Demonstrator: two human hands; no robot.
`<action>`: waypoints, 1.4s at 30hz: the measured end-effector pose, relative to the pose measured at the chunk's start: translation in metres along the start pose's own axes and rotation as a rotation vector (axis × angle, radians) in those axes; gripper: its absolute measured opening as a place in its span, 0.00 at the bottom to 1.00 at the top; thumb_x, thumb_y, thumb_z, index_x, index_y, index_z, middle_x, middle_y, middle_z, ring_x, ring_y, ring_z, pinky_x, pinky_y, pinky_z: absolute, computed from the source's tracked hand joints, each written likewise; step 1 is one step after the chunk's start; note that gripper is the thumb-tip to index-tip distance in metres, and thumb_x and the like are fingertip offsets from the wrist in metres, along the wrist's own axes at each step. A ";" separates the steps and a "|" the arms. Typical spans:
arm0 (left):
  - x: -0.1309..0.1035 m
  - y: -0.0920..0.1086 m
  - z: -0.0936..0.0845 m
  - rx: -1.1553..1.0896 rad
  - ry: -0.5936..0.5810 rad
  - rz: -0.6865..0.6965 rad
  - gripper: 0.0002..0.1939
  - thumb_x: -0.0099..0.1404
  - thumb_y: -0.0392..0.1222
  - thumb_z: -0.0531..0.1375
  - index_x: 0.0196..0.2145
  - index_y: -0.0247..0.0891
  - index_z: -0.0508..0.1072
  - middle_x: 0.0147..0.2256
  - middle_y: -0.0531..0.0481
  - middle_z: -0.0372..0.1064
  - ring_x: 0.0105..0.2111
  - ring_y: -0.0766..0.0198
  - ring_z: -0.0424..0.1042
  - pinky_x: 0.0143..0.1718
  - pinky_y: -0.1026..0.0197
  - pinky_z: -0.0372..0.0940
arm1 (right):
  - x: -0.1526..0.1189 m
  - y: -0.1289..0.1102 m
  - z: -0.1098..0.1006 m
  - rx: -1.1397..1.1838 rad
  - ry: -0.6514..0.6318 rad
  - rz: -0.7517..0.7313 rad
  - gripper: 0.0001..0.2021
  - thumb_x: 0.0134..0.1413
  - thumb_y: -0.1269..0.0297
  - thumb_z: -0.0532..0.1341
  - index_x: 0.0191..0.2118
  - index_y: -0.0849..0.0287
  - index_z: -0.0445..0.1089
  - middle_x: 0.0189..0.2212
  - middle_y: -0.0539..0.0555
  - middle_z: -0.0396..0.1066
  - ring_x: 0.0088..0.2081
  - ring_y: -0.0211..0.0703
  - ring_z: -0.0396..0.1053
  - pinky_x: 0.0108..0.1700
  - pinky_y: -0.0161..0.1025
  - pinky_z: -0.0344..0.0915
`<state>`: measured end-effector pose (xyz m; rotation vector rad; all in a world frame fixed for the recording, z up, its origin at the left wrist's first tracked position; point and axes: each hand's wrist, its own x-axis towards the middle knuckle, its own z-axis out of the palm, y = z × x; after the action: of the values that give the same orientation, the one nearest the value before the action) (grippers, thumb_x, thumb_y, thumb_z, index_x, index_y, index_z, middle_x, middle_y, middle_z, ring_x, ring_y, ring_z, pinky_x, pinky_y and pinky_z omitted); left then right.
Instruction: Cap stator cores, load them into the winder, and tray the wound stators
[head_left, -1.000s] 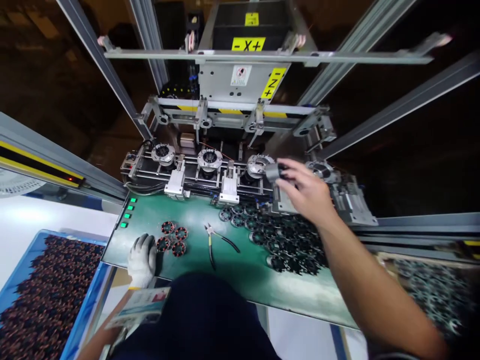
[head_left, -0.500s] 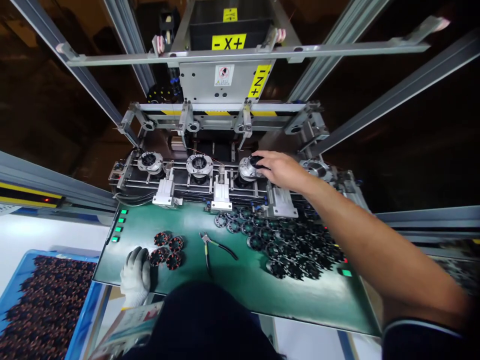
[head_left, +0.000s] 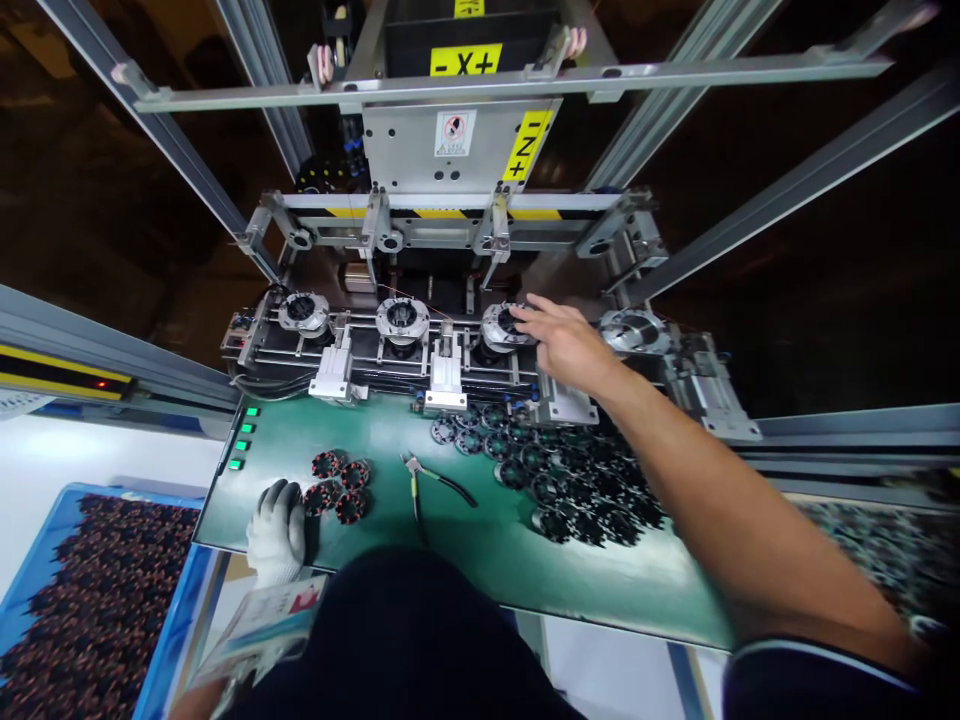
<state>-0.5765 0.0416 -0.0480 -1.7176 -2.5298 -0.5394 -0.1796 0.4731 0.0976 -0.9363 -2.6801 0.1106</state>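
Note:
My bare right hand [head_left: 566, 340] reaches to the third round metal holder [head_left: 495, 328] on the machine. Its fingers are stretched out, with the tips on the black slotted motor core [head_left: 513, 322] seated in that holder. Nothing shows gripped between them. On the left of the green tabletop lies my left hand [head_left: 276, 530] in a white glove, fingers extended and slightly bent. Beside it is a small group of copper-wound cores [head_left: 352, 475]. Two more holders, on the left [head_left: 303, 312] and in the middle [head_left: 403, 318], carry black cores; the far-right holder [head_left: 636, 331] is partly behind my forearm.
Diagonal cutters [head_left: 429, 482] lie mid-table. Many black cores [head_left: 574, 490] crowd the table's right side. A blue crate [head_left: 184, 590] full of wound cores stands at lower left. Metal clamp blocks [head_left: 448, 378] and a crossbar [head_left: 480, 84] stand ahead. Lit green buttons [head_left: 242, 446] line the left edge.
My right hand has pulled back slightly to the right, its fingers uncovering more of the third holder and its core. My left hand stays in place. The view has shifted a little.

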 end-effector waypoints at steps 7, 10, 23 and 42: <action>0.006 0.007 -0.008 -0.040 -0.023 -0.049 0.20 0.73 0.46 0.51 0.56 0.35 0.71 0.58 0.34 0.67 0.60 0.44 0.64 0.56 0.40 0.63 | -0.020 -0.050 0.002 0.012 0.151 0.117 0.21 0.55 0.77 0.53 0.53 0.64 0.73 0.61 0.60 0.67 0.67 0.58 0.58 0.63 0.61 0.63; 0.006 0.007 -0.010 -0.047 -0.036 -0.032 0.20 0.73 0.46 0.51 0.56 0.35 0.71 0.58 0.34 0.67 0.60 0.44 0.64 0.57 0.41 0.63 | -0.066 -0.097 0.006 0.044 0.274 0.158 0.18 0.65 0.71 0.54 0.57 0.63 0.69 0.61 0.60 0.67 0.66 0.54 0.61 0.65 0.56 0.63; 0.006 0.003 -0.009 -0.066 -0.023 0.012 0.20 0.73 0.46 0.51 0.56 0.34 0.71 0.58 0.34 0.66 0.60 0.44 0.63 0.59 0.41 0.60 | -0.214 -0.147 0.074 0.106 0.059 0.409 0.10 0.62 0.66 0.63 0.47 0.62 0.77 0.67 0.67 0.56 0.69 0.70 0.52 0.60 0.69 0.62; -0.003 -0.011 0.003 0.008 -0.009 0.049 0.19 0.72 0.44 0.51 0.55 0.39 0.72 0.56 0.33 0.69 0.56 0.39 0.69 0.49 0.36 0.70 | -0.099 0.023 -0.097 0.283 0.324 0.195 0.10 0.60 0.56 0.64 0.36 0.58 0.77 0.52 0.61 0.74 0.46 0.53 0.76 0.50 0.51 0.75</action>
<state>-0.5849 0.0363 -0.0540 -1.7781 -2.4843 -0.5191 -0.0630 0.4274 0.1615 -1.0222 -2.2045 0.3394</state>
